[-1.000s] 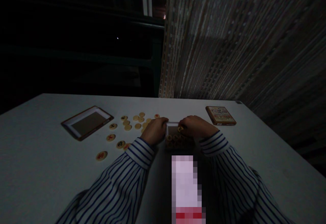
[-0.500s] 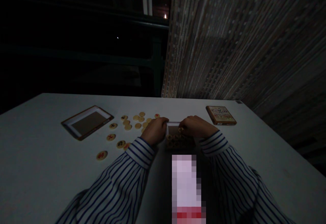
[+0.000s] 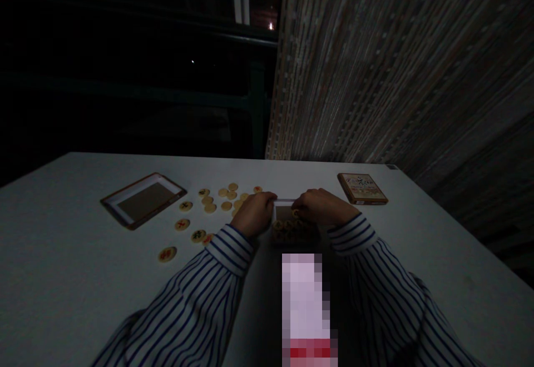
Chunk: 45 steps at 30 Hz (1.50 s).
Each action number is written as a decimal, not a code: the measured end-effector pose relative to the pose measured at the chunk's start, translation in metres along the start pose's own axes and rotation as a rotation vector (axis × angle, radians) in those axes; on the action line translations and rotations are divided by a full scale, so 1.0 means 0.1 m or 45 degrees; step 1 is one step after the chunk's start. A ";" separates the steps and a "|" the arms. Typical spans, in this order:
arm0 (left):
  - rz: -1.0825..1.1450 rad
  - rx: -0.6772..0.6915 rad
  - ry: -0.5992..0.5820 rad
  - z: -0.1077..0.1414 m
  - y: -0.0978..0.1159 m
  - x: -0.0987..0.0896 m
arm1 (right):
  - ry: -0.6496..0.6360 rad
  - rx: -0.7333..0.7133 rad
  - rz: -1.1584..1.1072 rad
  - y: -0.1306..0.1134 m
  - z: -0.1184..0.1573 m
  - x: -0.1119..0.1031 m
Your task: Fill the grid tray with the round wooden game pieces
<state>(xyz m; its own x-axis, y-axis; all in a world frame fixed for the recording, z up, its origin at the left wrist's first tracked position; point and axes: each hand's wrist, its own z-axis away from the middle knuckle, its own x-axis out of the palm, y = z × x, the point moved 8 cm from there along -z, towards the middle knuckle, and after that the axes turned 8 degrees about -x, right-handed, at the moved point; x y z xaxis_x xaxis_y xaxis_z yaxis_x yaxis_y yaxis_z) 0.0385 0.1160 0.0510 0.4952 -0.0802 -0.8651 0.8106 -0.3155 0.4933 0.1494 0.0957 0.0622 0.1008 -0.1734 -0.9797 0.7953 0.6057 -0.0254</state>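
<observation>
A box (image 3: 285,202) with a pale rim stands at the middle of the table, rows of round wooden pieces (image 3: 288,225) in its nearer part. My left hand (image 3: 255,213) grips the box at its left far corner, thumb and fingers closed on the rim. My right hand (image 3: 323,207) reaches over the right side, its fingers closed around a round piece (image 3: 296,213) that is partly hidden under them. Left of the box, several loose round pieces (image 3: 209,208) lie on the table, some with red or black characters; my left hand hides part of this group.
A shallow box lid (image 3: 129,221) lies inside up on the left of the white table (image 3: 83,278). At the back right lies a flat printed box (image 3: 362,188). Behind the table hangs a string curtain (image 3: 334,78).
The piece at my right fingertips has shifted slightly and shows less of its face. My left hand has stayed on the box.
</observation>
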 end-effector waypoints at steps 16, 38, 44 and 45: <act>0.010 0.004 -0.004 0.00 0.01 0.00 | 0.014 0.007 0.035 0.01 -0.01 0.02; 0.014 0.012 -0.008 0.00 0.01 -0.01 | 0.026 0.115 -0.028 0.19 0.04 0.04; 0.007 0.001 -0.012 0.00 0.00 0.00 | 0.029 0.117 -0.025 0.18 0.04 0.05; 0.005 0.004 -0.007 0.00 0.00 0.00 | 0.026 0.116 -0.028 0.18 0.04 0.06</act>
<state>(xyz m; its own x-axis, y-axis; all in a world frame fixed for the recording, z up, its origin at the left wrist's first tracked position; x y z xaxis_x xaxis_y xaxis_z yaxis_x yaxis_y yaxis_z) 0.0386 0.1159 0.0508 0.4964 -0.0864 -0.8638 0.8078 -0.3184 0.4961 0.1671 0.1028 0.0571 0.0710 -0.1694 -0.9830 0.8482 0.5288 -0.0299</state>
